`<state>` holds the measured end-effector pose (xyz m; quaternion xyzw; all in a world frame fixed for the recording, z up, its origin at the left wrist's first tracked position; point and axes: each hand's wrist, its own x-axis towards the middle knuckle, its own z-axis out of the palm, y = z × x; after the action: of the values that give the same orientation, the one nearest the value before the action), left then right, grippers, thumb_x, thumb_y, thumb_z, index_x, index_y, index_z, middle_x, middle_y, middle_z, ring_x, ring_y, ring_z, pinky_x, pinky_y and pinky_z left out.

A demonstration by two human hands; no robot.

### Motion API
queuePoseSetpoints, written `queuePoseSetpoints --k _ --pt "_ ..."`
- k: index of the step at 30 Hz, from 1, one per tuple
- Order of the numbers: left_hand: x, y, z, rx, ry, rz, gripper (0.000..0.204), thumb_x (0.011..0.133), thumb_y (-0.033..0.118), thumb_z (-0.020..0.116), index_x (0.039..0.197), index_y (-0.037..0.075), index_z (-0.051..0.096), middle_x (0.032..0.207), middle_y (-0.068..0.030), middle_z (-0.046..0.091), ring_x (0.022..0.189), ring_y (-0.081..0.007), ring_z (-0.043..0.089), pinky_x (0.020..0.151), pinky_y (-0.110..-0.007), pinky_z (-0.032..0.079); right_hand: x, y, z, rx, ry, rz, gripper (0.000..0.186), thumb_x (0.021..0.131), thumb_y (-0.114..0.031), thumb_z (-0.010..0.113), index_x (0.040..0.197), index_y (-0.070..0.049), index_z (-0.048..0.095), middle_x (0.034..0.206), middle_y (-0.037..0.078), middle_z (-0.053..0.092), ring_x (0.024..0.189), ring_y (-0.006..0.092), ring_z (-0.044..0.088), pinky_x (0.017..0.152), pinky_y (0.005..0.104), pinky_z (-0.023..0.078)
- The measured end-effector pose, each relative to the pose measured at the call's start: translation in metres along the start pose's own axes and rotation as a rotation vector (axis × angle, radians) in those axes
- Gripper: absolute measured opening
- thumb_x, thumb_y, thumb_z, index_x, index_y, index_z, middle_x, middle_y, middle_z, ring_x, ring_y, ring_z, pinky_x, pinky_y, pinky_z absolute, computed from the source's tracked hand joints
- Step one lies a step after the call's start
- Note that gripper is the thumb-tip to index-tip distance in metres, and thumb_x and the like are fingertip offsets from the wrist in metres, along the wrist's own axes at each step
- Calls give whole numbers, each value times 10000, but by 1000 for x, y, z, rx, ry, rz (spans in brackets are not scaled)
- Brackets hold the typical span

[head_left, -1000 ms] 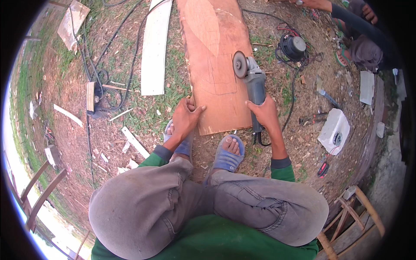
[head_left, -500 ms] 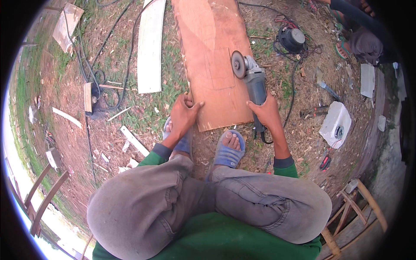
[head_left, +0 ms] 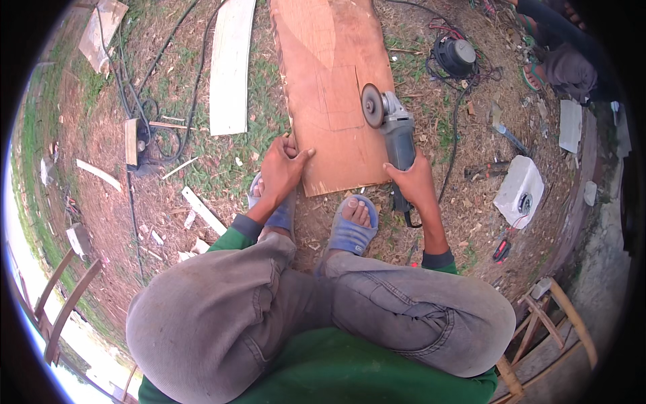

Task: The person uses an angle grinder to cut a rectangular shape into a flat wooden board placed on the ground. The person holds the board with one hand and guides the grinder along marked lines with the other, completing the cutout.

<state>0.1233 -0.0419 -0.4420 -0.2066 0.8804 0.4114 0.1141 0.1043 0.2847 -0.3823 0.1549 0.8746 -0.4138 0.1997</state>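
Note:
A reddish-brown wooden board [head_left: 323,151] lies lengthwise in front of me, with faint lines drawn on its surface. My left hand [head_left: 281,168] is closed on its left edge near the close end, thumb on top. An angle grinder [head_left: 400,141] is in my right hand [head_left: 414,180], which wraps around its dark grey body at the board's right edge. The grinder's round disc [head_left: 372,106] stands upright over the board, just beside the drawn lines; whether it touches the wood I cannot tell.
My sandalled feet [head_left: 354,225] are by the board's near end. A white plank [head_left: 230,74] and cables [head_left: 196,101] lie left. On the right are a black round device [head_left: 455,55] with wires and a white container [head_left: 519,193]. Another person's foot [head_left: 533,77] shows far right.
The grinder and my right hand have shifted slightly toward me relative to the board. My left hand keeps its hold on the edge. The whole view has moved a little.

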Motion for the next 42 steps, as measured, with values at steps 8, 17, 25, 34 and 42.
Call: queuePoseSetpoints --k 8,17,25,34,42 --pt "1 4 -3 -20 -32 -48 557 868 424 989 1125 -7 747 916 -110 785 813 -255 762 758 -414 619 -5 7 -1 -31 -15 9 663 862 -259 944 1347 98 667 1118 294 819 1025 414 834 919 497 639" --pt "0 1 -1 -19 -16 -12 543 875 416 991 1122 -1 745 906 -103 782 795 -247 756 746 -406 619 -15 2 -2 -35 -12 32 646 861 -228 944 1351 92 673 1115 262 825 1009 374 830 911 478 643" --pt "0 2 -1 -26 -11 -15 528 871 403 997 1106 3 745 889 -94 773 780 -236 745 738 -401 616 -25 4 -3 -72 5 4 604 881 -205 945 1325 109 681 1083 221 823 957 287 811 899 441 640" --pt "0 1 0 -32 -10 -28 523 864 397 1000 1101 7 743 901 -94 763 796 -239 738 741 -404 607 -13 -2 -2 -18 6 34 580 878 -213 951 1285 108 690 1043 211 825 927 278 807 871 446 641" --pt "0 3 -2 -48 -42 -47 511 872 382 991 1106 22 713 916 -91 734 820 -265 720 760 -428 598 21 -15 2 -37 21 -31 641 855 -269 939 1320 91 684 1084 264 821 975 386 824 892 487 640"
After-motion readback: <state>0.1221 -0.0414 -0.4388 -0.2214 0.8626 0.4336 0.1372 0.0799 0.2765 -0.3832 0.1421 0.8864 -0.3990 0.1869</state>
